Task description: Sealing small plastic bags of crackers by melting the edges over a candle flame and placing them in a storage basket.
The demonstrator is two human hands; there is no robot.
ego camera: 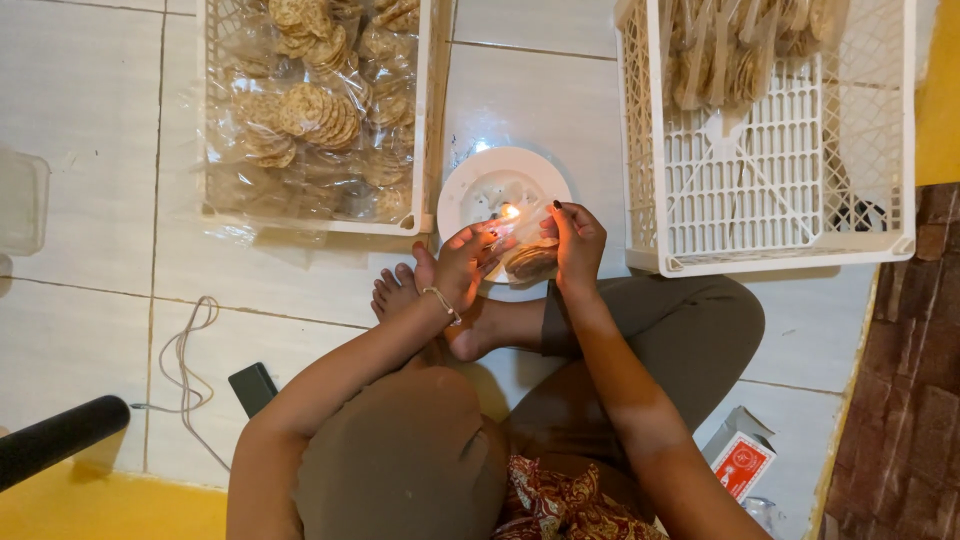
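Note:
My left hand and my right hand together hold a small clear plastic bag of round crackers by its top edge. That edge is held at a small candle flame burning on a white plate on the tiled floor. A thin bracelet circles my left wrist. I sit on the floor with my legs crossed, and my bare foot lies just below my left hand.
A white plastic crate at the upper left holds loose crackers under clear plastic. A second white crate at the upper right holds several packed cracker bags. A white cable, a dark phone and a red-and-white box lie on the floor.

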